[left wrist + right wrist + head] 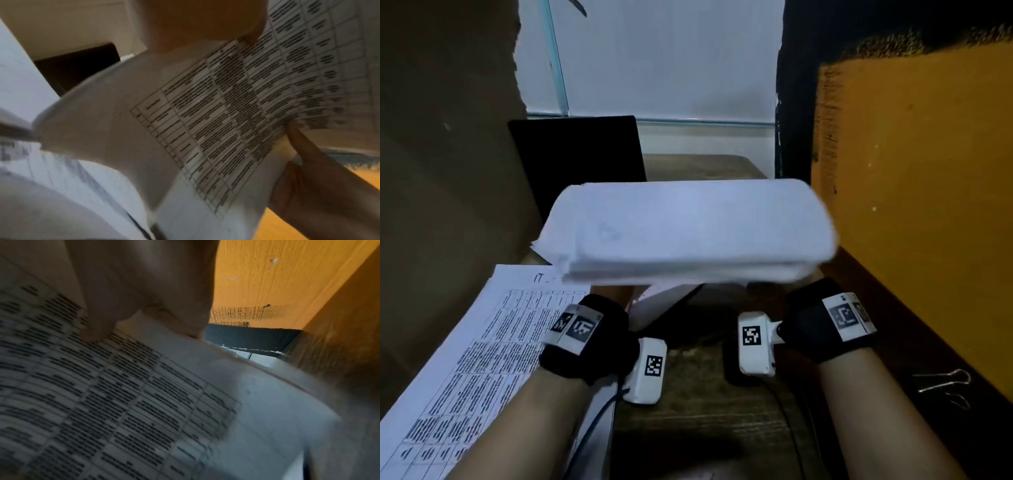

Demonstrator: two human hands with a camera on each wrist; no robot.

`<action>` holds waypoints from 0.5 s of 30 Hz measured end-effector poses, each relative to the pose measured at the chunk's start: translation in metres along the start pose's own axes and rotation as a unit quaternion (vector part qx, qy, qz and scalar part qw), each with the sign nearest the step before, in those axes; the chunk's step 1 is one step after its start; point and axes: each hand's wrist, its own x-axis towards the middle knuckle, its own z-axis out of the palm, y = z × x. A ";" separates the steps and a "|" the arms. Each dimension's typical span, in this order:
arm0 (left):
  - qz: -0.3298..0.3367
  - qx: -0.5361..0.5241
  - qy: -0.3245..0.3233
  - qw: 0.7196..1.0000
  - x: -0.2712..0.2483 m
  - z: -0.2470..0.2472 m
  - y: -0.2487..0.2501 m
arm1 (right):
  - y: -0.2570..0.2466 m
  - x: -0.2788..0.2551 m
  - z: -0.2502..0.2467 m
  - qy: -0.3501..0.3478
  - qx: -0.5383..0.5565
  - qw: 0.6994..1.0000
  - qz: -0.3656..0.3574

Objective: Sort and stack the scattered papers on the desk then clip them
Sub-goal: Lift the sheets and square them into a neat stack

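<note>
A thick stack of white papers (pixel 688 226) hangs in the air above the desk, bowed over toward me with its blank side up. Both hands hold it from below, and in the head view the stack hides them; only the banded wrists show. In the left wrist view my left hand (pixel 205 24) grips the printed underside of the stack (pixel 205 121). My right hand (pixel 133 296) has its fingers curled onto the same printed table side (pixel 102 394). Wire binder clips (pixel 945 383) lie on the desk at the right, apart from both hands.
A printed sheet with a table (pixel 482 342) lies on the desk at the left under my left forearm. A black flat panel (pixel 578 161) stands behind. An orange side wall (pixel 911 205) closes the right and a brown one (pixel 448 171) the left.
</note>
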 end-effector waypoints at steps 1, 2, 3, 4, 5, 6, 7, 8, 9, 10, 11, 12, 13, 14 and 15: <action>0.071 -0.026 -0.016 0.997 0.002 -0.001 -0.001 | 0.002 -0.001 0.001 -0.068 0.000 0.998 0.004; 0.141 -0.074 -0.029 0.987 0.008 0.003 -0.001 | 0.011 0.005 0.001 -0.084 -0.061 0.994 -0.042; 0.225 -0.031 -0.024 0.974 0.008 0.009 0.001 | 0.009 0.001 0.000 -0.113 -0.044 0.992 -0.033; 0.268 -0.020 -0.013 0.963 0.004 0.016 0.004 | 0.007 -0.001 -0.005 -0.130 -0.052 0.990 -0.029; 0.302 -0.024 0.000 0.953 0.002 0.017 0.003 | 0.006 -0.001 -0.007 -0.135 -0.019 0.990 -0.022; 0.332 -0.040 0.003 0.942 0.000 0.017 0.002 | 0.005 0.002 -0.003 -0.130 -0.001 0.991 -0.026; 0.355 -0.049 0.016 0.933 -0.005 0.018 0.003 | 0.002 0.000 -0.003 -0.145 0.009 0.988 -0.044; 0.367 -0.045 0.019 0.929 -0.005 0.018 0.003 | 0.002 0.002 -0.002 -0.165 0.008 0.985 -0.055; 0.359 -0.021 0.020 0.933 0.000 0.017 0.001 | 0.002 0.001 -0.003 -0.181 -0.013 0.982 -0.048; 0.336 0.006 0.005 0.942 0.003 0.017 0.000 | 0.004 0.000 -0.005 -0.206 -0.046 0.976 -0.046; 0.300 0.038 -0.020 0.953 0.009 0.016 -0.002 | 0.008 -0.001 -0.006 -0.229 -0.096 0.968 -0.033; 0.272 0.053 -0.044 0.960 0.011 0.016 -0.003 | 0.012 0.000 -0.006 -0.241 -0.130 0.962 -0.020; 0.266 0.061 -0.041 0.961 0.014 0.015 -0.006 | 0.011 -0.003 -0.004 -0.235 -0.150 0.960 -0.022; 0.275 0.048 -0.023 0.960 0.015 0.015 -0.006 | 0.012 -0.002 -0.003 -0.219 -0.120 0.968 -0.031; 0.291 0.024 0.008 0.957 0.014 0.013 -0.004 | 0.010 -0.002 -0.002 -0.190 -0.061 0.979 -0.030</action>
